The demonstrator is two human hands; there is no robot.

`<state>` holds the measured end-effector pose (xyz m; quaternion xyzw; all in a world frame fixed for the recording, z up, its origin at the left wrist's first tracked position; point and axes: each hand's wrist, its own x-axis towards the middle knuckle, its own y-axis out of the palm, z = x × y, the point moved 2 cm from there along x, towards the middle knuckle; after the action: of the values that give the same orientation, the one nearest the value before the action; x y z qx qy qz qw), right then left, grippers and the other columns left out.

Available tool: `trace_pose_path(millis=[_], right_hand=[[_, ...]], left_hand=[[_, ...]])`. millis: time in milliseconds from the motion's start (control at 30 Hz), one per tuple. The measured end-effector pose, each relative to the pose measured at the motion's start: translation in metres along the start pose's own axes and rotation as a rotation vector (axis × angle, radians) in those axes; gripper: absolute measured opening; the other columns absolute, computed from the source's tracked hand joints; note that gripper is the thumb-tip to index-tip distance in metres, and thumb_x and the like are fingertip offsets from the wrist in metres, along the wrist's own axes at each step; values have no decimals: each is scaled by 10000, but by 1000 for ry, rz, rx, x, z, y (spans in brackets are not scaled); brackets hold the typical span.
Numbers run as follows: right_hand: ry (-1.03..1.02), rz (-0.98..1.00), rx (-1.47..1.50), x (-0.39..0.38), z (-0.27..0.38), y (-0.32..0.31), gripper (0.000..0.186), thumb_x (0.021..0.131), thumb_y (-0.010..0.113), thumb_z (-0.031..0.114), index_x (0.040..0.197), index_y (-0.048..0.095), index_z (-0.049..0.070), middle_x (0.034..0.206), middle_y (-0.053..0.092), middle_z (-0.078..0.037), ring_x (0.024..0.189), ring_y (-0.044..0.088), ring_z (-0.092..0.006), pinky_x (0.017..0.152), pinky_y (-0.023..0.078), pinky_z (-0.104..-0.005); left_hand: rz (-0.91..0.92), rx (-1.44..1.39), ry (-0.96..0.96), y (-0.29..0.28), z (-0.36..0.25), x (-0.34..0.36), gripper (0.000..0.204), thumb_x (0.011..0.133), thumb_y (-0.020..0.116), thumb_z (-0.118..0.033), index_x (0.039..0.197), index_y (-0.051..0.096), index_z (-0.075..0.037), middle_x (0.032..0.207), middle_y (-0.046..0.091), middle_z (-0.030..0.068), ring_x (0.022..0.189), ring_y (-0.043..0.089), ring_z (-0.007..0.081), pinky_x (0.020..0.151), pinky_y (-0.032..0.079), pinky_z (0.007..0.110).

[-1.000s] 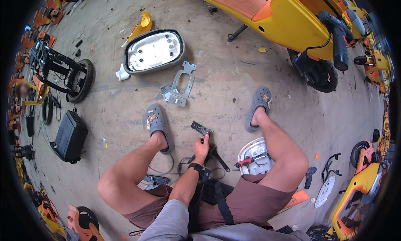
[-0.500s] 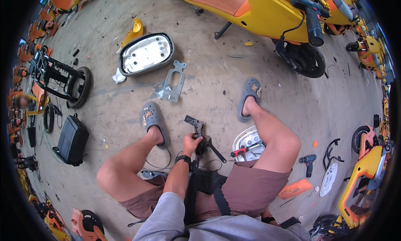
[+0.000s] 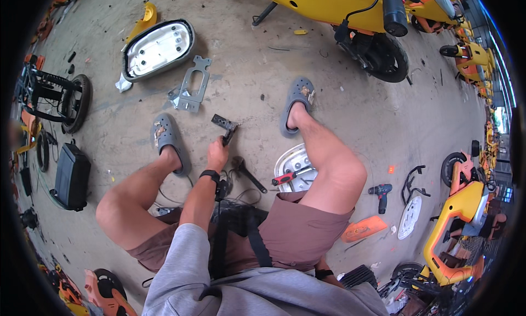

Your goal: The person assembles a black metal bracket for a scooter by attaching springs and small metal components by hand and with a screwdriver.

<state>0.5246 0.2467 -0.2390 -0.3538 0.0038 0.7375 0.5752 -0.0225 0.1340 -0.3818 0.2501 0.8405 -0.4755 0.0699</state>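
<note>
My left hand is closed around the stem of a dark, L-shaped metal bracket, held above the floor between my feet. Beside that hand lies a dark tool with a long handle, which looks like an adjustable wrench. A thin cable loops over the floor near my left forearm. Only part of my right hand shows, low beside my right hip; its fingers are hidden. Near my right knee, a red-and-black-handled screwdriver rests on a white oval seat base, partly covered by my leg.
Ahead lie an upturned seat and a grey metal plate. A black box stands at left. On the right are a cordless drill, an orange panel and a yellow scooter body. Another yellow scooter stands ahead.
My left hand has moved forward with the bracket, away from my lap and clear of the long-handled tool. The whole view has shifted, with floor things now farther left and higher.
</note>
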Motion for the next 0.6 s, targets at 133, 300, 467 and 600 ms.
trace_pose_path(millis=[133, 300, 467, 600], right_hand=[[-14, -16, 18, 10, -2, 6, 261, 900, 590, 143, 1072, 597, -53, 932, 649, -93, 848, 589, -189, 748, 474, -316], [-146, 13, 79, 48, 7, 23, 258, 901, 590, 144, 1069, 598, -53, 929, 648, -93, 846, 587, -190, 746, 473, -316], [-230, -19, -88, 62, 35, 30, 231, 921, 602, 165, 1020, 605, -44, 915, 641, -85, 822, 554, -150, 727, 450, -274], [-322, -239, 112, 57, 128, 32, 236, 947, 585, 216, 1016, 599, -9, 805, 567, -22, 669, 473, -91, 583, 377, -244]], left_hand=[[75, 75, 4, -4, -2, 17, 468, 783, 732, -146, 1217, 577, -62, 1011, 668, 214, 975, 625, 385, 852, 501, 462], [65, 45, 56, -15, 24, 19, 587, 733, 771, -160, 1270, 552, -71, 1051, 657, 216, 1005, 618, 380, 891, 497, 452], [5, 82, -14, -36, 17, -6, 636, 715, 762, -162, 1277, 525, 16, 1121, 640, 238, 1040, 608, 398, 917, 489, 449], [33, -677, -326, -112, -33, 6, 544, 820, 702, -230, 1269, 525, 20, 1072, 662, 181, 971, 645, 274, 822, 529, 383]])
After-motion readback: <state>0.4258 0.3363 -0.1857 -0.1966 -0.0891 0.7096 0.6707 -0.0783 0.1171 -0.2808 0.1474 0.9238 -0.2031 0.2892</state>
